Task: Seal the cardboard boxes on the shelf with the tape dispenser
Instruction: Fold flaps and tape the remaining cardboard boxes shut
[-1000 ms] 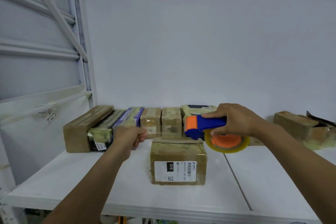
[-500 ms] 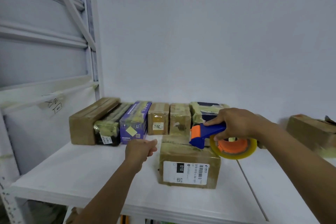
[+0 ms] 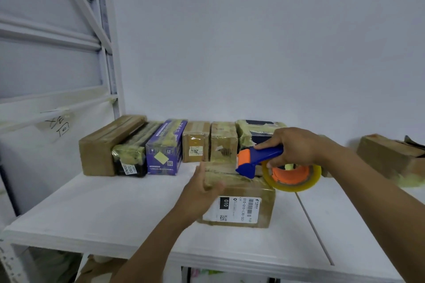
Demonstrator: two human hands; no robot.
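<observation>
Sealing apparently under way: right hand grasping tape dispenser, nose over labelled cardboard box just beneath the grip; left hand, fingers straight, at its left edge; row of parcels beyond appears taped.

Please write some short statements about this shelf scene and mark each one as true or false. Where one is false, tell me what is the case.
1. The right hand grips the tape dispenser by its blue handle. True.
2. The purple box stands at the right end of the back row. False: it is third from the left.
3. The left hand is at the left edge of the labelled box. True.
4. The labelled box stands in the back row against the wall. False: it stands alone on the shelf, in front of that row.
</observation>
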